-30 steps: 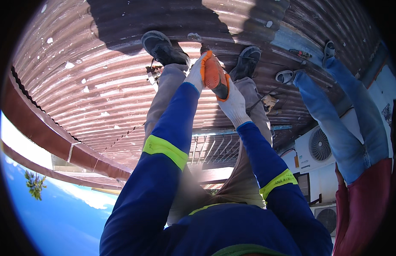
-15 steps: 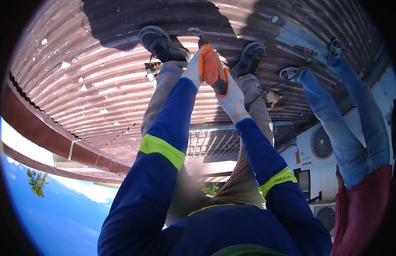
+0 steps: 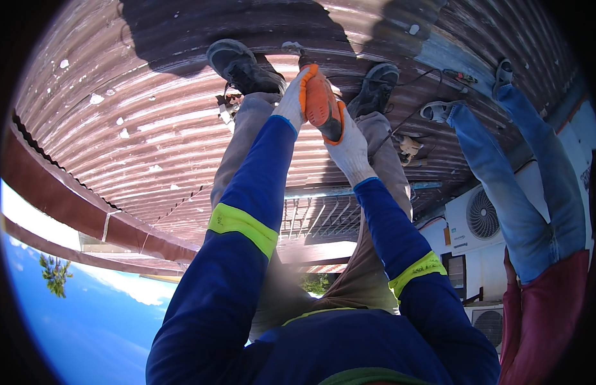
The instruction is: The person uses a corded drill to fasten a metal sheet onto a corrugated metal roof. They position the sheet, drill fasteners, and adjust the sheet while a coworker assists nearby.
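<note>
Both hands in white knit gloves w/ orange palm coating, raised over rusty brown corrugated metal roof sheet (image 3: 131, 128). Left hand (image 3: 291, 96) and right hand (image 3: 346, 144) touching, right fingers curled on left's orange palm; grip of either: can't tell. Person in grey trousers (image 3: 246, 141) stands just beyond; another in blue jeans (image 3: 510, 186) at right.

Harsh sun, hard shadows on corrugated roof (image 3: 150, 128); fisheye-bent edges, blurred patch mid-frame

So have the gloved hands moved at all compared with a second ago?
No: both gloved hands remain pressed together between the two dark shoes on the corrugated roof, about where they were.
</note>
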The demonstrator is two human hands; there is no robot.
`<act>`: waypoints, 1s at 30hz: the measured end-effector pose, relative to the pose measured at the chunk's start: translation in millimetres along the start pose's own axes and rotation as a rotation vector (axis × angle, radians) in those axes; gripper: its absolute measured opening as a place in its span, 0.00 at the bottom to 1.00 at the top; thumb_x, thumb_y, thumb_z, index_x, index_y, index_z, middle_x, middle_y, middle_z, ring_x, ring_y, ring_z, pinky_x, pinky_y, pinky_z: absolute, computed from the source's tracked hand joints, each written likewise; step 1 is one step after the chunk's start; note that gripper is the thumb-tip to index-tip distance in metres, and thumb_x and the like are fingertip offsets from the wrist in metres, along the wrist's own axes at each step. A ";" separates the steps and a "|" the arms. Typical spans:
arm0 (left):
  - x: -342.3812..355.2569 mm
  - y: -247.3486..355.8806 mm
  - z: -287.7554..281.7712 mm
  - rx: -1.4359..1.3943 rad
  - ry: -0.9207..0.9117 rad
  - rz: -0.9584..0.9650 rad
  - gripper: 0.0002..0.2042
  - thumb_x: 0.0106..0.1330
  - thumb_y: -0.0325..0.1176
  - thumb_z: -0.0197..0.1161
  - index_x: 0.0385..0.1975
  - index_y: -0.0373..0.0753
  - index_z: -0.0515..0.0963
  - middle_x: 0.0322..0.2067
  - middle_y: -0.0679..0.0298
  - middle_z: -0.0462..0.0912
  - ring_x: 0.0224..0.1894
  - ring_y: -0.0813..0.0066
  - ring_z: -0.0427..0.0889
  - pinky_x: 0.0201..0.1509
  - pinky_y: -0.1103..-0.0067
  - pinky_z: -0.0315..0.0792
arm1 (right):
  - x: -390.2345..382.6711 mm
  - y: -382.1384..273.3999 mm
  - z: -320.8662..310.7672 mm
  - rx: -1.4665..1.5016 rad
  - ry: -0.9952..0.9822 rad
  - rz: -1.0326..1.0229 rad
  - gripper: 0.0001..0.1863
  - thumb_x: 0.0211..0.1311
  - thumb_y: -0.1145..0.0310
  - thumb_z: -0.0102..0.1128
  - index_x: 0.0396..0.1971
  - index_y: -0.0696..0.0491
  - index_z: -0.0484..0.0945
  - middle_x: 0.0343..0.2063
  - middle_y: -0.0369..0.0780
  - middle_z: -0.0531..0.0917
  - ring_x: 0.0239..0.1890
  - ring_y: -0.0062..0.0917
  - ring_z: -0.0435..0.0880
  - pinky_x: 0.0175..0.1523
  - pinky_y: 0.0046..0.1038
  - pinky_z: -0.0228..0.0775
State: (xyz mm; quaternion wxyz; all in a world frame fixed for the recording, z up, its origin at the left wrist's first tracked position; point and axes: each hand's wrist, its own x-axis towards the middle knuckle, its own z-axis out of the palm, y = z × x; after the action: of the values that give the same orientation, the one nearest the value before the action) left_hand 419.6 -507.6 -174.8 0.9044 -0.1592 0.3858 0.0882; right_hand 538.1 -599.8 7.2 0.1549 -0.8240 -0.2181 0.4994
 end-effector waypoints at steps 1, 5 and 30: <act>-2.9 2.4 2.5 0.012 -0.033 -0.001 0.20 0.78 0.51 0.58 0.52 0.38 0.77 0.39 0.59 0.83 0.38 0.69 0.87 0.45 0.74 0.86 | 0.4 1.0 1.2 0.014 0.014 -0.026 0.42 0.57 0.66 0.70 0.73 0.52 0.65 0.51 0.48 0.86 0.51 0.44 0.86 0.55 0.42 0.78; -17.1 14.9 30.1 0.051 0.282 -0.052 0.22 0.78 0.53 0.58 0.56 0.38 0.76 0.42 0.57 0.83 0.43 0.66 0.88 0.50 0.71 0.86 | 0.6 2.5 5.3 0.007 -0.002 -0.011 0.42 0.57 0.65 0.70 0.73 0.51 0.64 0.50 0.48 0.86 0.51 0.45 0.86 0.54 0.42 0.78; -22.6 52.8 97.5 0.429 0.726 -0.166 0.17 0.67 0.44 0.74 0.44 0.38 0.82 0.35 0.60 0.84 0.32 0.71 0.84 0.36 0.73 0.81 | -8.8 -46.3 43.1 0.407 -0.020 0.303 0.47 0.58 0.65 0.75 0.76 0.52 0.58 0.55 0.48 0.83 0.56 0.39 0.85 0.59 0.34 0.77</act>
State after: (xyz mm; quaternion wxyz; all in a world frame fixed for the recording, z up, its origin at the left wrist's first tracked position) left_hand 454.6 -424.5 -106.5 0.7267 -0.0189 0.6745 -0.1290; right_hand 486.6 -563.1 16.2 0.2389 -0.7942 0.0112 0.5586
